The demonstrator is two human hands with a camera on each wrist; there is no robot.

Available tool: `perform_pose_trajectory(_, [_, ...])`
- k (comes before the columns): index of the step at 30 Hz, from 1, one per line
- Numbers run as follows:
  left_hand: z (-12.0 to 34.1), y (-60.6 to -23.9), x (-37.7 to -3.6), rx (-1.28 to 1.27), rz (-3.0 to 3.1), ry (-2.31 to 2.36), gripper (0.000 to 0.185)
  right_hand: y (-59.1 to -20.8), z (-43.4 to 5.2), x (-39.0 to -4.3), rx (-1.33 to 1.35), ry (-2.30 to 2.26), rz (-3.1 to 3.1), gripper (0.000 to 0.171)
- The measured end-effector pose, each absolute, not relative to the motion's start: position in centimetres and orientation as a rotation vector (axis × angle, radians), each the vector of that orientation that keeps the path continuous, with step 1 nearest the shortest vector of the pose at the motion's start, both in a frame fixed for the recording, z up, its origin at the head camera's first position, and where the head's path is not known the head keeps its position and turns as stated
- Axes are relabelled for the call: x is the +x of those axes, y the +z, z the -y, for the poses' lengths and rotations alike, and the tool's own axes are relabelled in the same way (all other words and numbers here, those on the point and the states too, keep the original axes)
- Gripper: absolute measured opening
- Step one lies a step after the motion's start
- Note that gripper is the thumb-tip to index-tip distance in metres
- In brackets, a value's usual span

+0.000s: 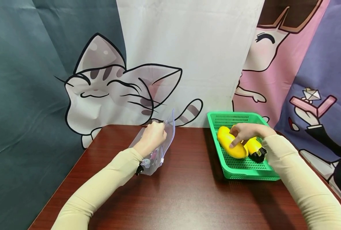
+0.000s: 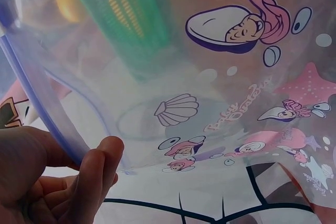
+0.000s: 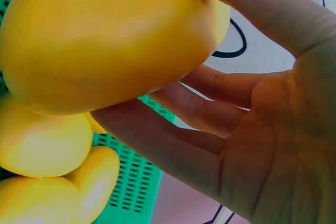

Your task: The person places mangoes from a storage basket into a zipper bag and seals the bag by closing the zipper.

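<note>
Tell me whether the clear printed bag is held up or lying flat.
Held up. The left hand pinches the printed bag by its top edge, so it stands upright on the table, bottom end resting there.

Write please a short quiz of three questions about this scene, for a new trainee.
1. True or false: the left hand holds the clear printed bag at its opening.
2. What does the right hand grip? A) a red cup B) a yellow fruit C) a spoon
3. Fill in: the fruits lie in a ____ basket on the brown table.

Key: 1 true; 2 B; 3 green.
</note>
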State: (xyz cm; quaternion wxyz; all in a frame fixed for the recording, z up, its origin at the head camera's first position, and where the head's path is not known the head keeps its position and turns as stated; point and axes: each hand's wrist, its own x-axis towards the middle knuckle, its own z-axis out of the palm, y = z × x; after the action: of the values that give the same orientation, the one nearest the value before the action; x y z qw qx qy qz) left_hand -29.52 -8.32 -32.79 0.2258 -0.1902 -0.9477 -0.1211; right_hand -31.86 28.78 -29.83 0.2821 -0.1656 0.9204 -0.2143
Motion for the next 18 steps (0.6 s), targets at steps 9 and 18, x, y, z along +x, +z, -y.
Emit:
perform_pose_trajectory(9, [8.4, -32.8, -29.5, -0.509, 2.625, -0.339, 0.025, -28.8, -28.0, -32.0, -0.493, -0.564, -2.514, 0.086])
perform_pose_trajectory(18, [8.5, -33.0, -29.6, -0.513, 2.628, -0.339, 0.024, -28.0, -27.1, -32.4, -0.527, -0.591, -2.534, 0.073])
